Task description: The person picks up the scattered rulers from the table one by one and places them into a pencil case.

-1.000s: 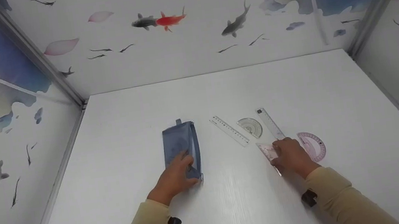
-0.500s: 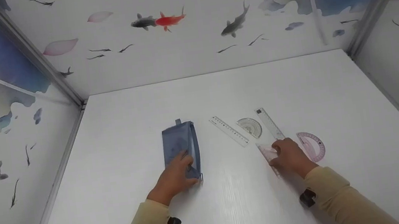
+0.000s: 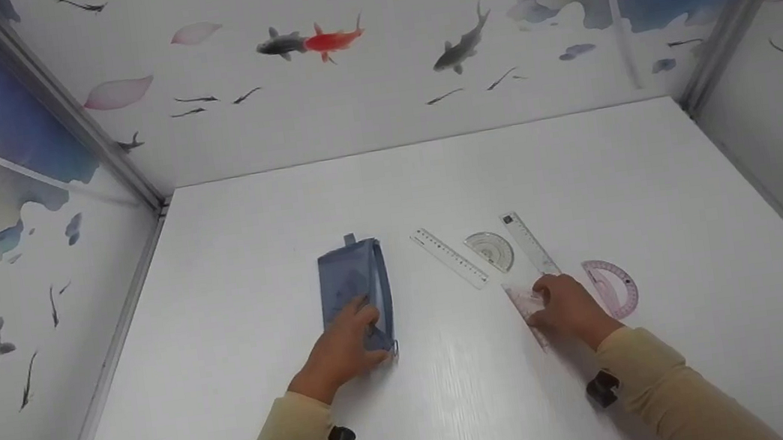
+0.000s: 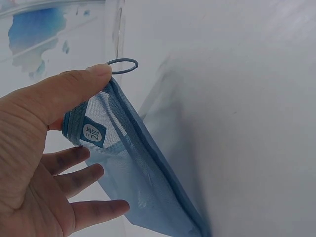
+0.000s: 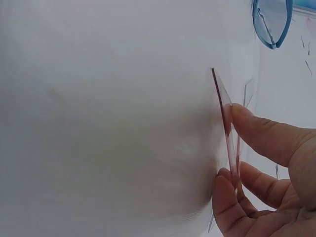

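My left hand (image 3: 340,348) pinches the near end of a blue mesh zip pencil case (image 3: 345,271) between thumb and forefinger; its other fingers are spread in the left wrist view. A ring pull (image 4: 123,65) sticks out by the thumb. The case's zipped side gapes. To the right, my right hand (image 3: 573,309) pinches a clear pink set square (image 3: 521,301), whose edge (image 5: 223,106) shows tilted in the right wrist view. Part of the set square is hidden by the fingers. Just beyond this hand lies a clear ruler (image 3: 528,243), with a pink protractor (image 3: 625,287) at its right.
Between the pencil case and the right hand, another clear ruler (image 3: 451,257) lies slanted beside a clear protractor (image 3: 492,252). All rest on a white table (image 3: 247,216). Walls printed with fish (image 3: 333,38) enclose the back and both sides.
The right hand and the pink set square have shifted very slightly left and toward me. My left hand and the pencil case stay in place.
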### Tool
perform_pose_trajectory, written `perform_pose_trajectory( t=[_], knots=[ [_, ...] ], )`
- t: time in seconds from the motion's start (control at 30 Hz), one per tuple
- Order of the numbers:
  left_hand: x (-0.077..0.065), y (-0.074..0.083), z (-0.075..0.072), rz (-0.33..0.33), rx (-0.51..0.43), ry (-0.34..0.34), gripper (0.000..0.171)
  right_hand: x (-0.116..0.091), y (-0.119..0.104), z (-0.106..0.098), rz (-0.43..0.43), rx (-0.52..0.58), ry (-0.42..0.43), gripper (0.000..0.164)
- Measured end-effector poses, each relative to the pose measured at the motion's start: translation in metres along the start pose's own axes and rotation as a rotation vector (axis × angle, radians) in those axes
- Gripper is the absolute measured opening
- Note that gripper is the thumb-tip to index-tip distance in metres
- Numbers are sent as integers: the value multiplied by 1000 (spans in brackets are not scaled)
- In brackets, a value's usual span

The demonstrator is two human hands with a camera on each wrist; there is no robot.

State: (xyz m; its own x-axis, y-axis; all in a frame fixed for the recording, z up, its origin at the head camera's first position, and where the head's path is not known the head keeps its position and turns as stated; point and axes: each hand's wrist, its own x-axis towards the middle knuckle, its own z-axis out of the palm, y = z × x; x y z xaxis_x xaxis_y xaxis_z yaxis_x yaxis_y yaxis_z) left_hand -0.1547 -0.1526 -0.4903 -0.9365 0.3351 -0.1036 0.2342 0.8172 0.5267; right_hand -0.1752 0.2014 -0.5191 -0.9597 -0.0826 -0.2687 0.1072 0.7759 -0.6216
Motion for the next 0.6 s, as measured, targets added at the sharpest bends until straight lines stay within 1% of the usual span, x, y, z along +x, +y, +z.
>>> perform_pose_trajectory(
  t=[0.13, 0.37, 0.6],
  knots=[
    [0, 0, 0, 4, 1, -2, 38, -1, 0, 1, 21, 43, -12, 52],
    [0, -1, 0, 11, -8, -5, 37, 0, 2, -1, 48, 112, -8, 46],
    [1, -3, 2, 13, -15, 1, 38, 2, 2, -1, 69, 153, -19, 44]
  ],
)
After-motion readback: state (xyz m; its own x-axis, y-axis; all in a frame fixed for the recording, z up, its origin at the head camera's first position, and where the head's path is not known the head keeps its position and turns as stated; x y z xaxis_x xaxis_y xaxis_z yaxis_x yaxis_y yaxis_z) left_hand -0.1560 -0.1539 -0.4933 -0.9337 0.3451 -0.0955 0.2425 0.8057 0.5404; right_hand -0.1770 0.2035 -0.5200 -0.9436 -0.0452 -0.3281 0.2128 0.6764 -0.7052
